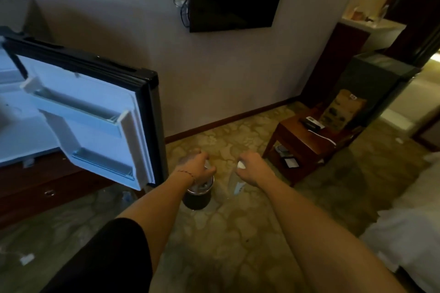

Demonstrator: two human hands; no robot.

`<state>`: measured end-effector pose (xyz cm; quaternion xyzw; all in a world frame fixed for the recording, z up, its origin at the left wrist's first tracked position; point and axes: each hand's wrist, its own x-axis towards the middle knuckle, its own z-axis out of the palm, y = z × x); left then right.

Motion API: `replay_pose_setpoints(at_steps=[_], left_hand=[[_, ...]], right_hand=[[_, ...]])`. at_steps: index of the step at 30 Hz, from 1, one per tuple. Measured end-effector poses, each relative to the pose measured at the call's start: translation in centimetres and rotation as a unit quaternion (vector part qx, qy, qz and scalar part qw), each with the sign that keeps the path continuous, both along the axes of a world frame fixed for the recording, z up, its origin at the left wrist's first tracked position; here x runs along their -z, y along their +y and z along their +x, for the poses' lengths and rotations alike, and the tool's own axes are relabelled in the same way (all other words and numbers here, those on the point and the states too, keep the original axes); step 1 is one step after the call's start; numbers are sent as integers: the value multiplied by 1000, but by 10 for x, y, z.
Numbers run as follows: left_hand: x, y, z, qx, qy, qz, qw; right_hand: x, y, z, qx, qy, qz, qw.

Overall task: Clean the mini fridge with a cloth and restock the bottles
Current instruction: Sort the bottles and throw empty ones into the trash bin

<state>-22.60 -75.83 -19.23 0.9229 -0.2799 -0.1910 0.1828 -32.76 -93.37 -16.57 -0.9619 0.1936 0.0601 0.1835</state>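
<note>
The white-lined mini fridge with a black-edged door stands open at the left on a dark wooden cabinet, its door shelves bare, and a dark round bin stands on the patterned carpet floor just beside the door's lower corner. Above the bin the left hand curls its fingers round a clear plastic bottle, blurred and hard to make out. Near it, the right hand holds a second clear plastic bottle with a white cap, its body hanging down toward the floor.
</note>
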Motion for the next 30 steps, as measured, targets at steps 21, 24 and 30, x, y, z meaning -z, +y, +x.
replay_pose_setpoints(at_steps=[21, 24, 30], left_hand=[[100, -125, 212, -162, -7, 65, 985], [133, -125, 226, -211, 18, 81, 974], [225, -138, 250, -281, 45, 93, 954]], right_hand=[[104, -124, 293, -201, 20, 16, 979], [140, -129, 325, -252, 49, 12, 967], [236, -136, 377, -326, 94, 2, 941]])
